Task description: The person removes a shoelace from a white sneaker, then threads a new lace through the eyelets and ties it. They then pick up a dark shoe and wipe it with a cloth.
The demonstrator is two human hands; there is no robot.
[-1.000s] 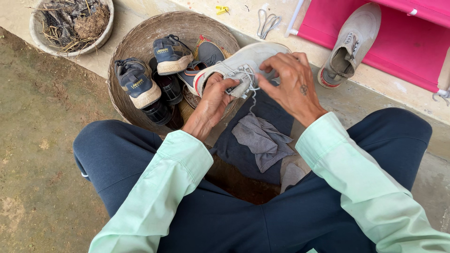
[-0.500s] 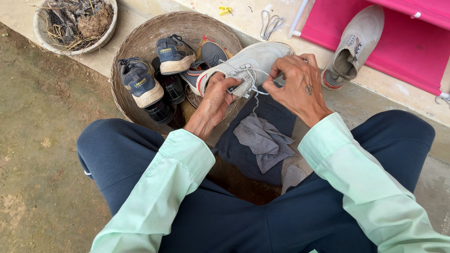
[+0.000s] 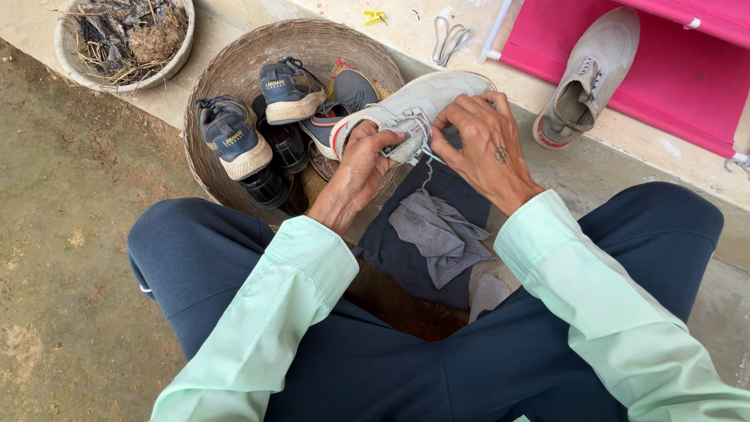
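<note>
The white shoe (image 3: 406, 109) looks matt cloth; the basket (image 3: 234, 70) is rough woven; the black shoes (image 3: 277, 168) shine glossy.

Concrete ledge (image 3: 625, 164) under woven basket (image 3: 226, 70), pink mat (image 3: 672, 70), clay bowl (image 3: 66, 59).

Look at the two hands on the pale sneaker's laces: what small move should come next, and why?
Probably draw the lace a little further through the eyelets. Both the left hand and the right hand pinch at the lacing of the pale sneaker, and a loose lace end hangs down over the grey cloth, so the lacing looks unfinished.
</note>
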